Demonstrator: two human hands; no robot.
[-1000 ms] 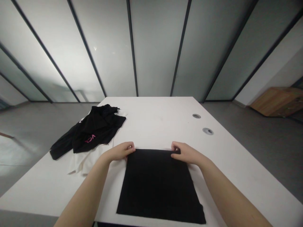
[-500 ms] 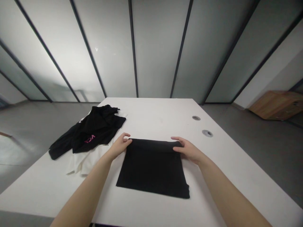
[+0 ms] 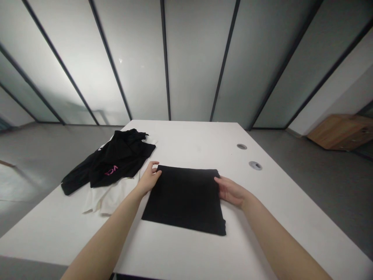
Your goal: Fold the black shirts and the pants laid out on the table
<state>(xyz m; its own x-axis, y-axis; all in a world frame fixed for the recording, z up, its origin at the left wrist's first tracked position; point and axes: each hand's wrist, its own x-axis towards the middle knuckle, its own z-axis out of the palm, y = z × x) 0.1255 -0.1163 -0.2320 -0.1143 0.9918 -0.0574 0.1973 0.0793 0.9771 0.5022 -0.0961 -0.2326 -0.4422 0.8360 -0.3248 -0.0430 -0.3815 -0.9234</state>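
A black garment (image 3: 183,198) lies folded into a flat, near-rectangular shape on the white table in front of me. At its far left corner, my left hand (image 3: 149,179) has the thumb on top and the index finger beyond the edge, with the corner between them. My right hand (image 3: 231,190) rests against the right edge near the far corner, fingers stretched out and their tips touching the fabric. Part of the right fingers is hard to make out against the dark cloth. A small uneven bit of fabric sticks out at the near right corner.
To the left, a loose heap of black clothing (image 3: 119,159) with pink lettering lies over a white garment (image 3: 109,198). Two round grommets (image 3: 255,165) are set in the right side of the white table (image 3: 186,256). Frosted glass panels stand behind; a wooden cabinet (image 3: 340,132) is far right.
The folded black garment has shifted slightly away from me, its right side moving left. My right hand has gone from gripping the far right corner to lying along the right edge.
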